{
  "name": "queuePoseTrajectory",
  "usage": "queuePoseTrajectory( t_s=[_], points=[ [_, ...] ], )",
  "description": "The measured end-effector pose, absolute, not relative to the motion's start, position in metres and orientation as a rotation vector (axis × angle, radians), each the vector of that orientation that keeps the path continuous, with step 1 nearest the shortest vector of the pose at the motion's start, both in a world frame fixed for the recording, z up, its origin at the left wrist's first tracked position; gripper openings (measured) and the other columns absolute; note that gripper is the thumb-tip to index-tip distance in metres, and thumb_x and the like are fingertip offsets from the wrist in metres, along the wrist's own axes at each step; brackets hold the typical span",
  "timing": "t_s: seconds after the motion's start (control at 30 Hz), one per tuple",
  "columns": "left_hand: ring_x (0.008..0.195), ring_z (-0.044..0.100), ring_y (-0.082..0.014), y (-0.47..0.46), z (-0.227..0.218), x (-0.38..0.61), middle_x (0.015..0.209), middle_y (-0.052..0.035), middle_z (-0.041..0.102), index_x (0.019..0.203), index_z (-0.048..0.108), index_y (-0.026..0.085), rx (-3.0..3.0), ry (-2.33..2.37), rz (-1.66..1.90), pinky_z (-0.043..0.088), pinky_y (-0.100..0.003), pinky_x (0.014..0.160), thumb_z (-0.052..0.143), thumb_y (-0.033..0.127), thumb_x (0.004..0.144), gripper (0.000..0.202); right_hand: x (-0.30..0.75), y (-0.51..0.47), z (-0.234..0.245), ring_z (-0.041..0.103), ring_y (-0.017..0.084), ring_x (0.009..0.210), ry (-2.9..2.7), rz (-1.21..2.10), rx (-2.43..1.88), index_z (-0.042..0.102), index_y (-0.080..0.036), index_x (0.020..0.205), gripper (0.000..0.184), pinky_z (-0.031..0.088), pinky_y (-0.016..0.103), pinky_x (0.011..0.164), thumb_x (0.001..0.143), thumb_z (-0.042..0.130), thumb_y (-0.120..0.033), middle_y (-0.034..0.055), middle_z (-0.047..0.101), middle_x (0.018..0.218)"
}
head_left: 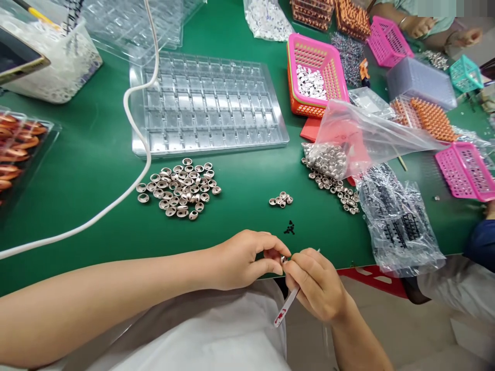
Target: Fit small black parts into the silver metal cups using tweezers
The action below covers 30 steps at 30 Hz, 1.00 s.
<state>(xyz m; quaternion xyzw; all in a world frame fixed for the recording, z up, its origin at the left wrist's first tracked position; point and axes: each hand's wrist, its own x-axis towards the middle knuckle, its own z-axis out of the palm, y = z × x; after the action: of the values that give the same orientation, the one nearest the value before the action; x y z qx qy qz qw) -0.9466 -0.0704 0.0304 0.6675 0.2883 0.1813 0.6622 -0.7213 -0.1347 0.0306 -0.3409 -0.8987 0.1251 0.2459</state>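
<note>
Between the thumb and fingertips of my left hand is a small silvery ring-shaped metal part. My right hand meets it at the table's front edge, its fingers closed round a thin white stick with red marks on its lower end. Just beyond the hands lies a little heap of tiny black pieces. A few matching metal rings sit behind that heap. To the left spreads a larger pile of metal rings. What the stick's far tip touches is hidden by my fingers.
A clear compartment tray lies at the back, with a white cable crossing its left side. Stacked baskets, a bag of metal rings and a bag of black parts are on the right. Other people's hands show far right.
</note>
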Motion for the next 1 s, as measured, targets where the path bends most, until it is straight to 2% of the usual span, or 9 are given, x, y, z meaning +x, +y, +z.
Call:
queuePoseTrajectory(
  t_s=[0.27, 0.4, 0.57, 0.87, 1.0],
  points=[
    [0.089, 0.068, -0.0174, -0.070, 0.024, -0.947, 0.093, -0.0079, 0.074, 0.103, 0.076, 0.014, 1.530, 0.654, 0.524, 0.054, -0.026, 0.081, 0.065, 0.019, 0.092, 0.017, -0.726, -0.136, 0.028, 0.048, 0.017, 0.069, -2.480, 0.276, -0.923, 0.060, -0.006, 0.119, 0.030, 0.042, 0.032, 0.057, 0.093, 0.045, -0.005, 0.0112, 0.064, 0.087],
    [0.087, 0.069, -0.0166, -0.069, 0.026, -0.947, 0.093, -0.0076, 0.075, 0.102, 0.076, 0.013, 1.497, 0.643, 0.528, 0.054, -0.026, 0.082, 0.064, 0.019, 0.092, 0.018, -0.725, -0.138, 0.026, 0.054, 0.019, 0.075, -2.448, 0.263, -0.907, 0.061, -0.003, 0.119, 0.031, 0.048, 0.035, 0.061, 0.093, 0.044, -0.005, 0.0135, 0.065, 0.092],
    [0.081, 0.069, -0.0146, -0.067, 0.029, -0.946, 0.092, -0.0058, 0.076, 0.099, 0.076, 0.014, 1.310, 0.653, 0.476, 0.055, -0.024, 0.078, 0.065, 0.021, 0.089, 0.017, -0.723, -0.145, 0.023, 0.062, 0.020, 0.085, -2.334, 0.183, -0.924, 0.064, -0.004, 0.119, 0.030, 0.055, 0.035, 0.069, 0.092, 0.050, -0.004, 0.0135, 0.066, 0.098],
    [0.079, 0.069, -0.0138, -0.068, 0.026, -0.943, 0.090, -0.0029, 0.076, 0.096, 0.075, 0.015, 1.104, 0.656, 0.426, 0.056, -0.024, 0.075, 0.070, 0.023, 0.084, 0.015, -0.728, -0.148, 0.023, 0.066, 0.019, 0.084, -2.196, 0.151, -0.987, 0.064, -0.006, 0.119, 0.033, 0.058, 0.033, 0.067, 0.087, 0.063, 0.001, 0.0111, 0.069, 0.094],
    [0.079, 0.068, -0.0139, -0.068, 0.025, -0.945, 0.090, -0.0034, 0.073, 0.096, 0.077, 0.016, 1.231, 0.652, 0.461, 0.055, -0.024, 0.075, 0.070, 0.023, 0.086, 0.014, -0.725, -0.148, 0.022, 0.066, 0.019, 0.082, -2.236, 0.170, -0.984, 0.064, -0.008, 0.122, 0.033, 0.058, 0.034, 0.067, 0.089, 0.061, -0.002, 0.0103, 0.070, 0.093]
  ],
)
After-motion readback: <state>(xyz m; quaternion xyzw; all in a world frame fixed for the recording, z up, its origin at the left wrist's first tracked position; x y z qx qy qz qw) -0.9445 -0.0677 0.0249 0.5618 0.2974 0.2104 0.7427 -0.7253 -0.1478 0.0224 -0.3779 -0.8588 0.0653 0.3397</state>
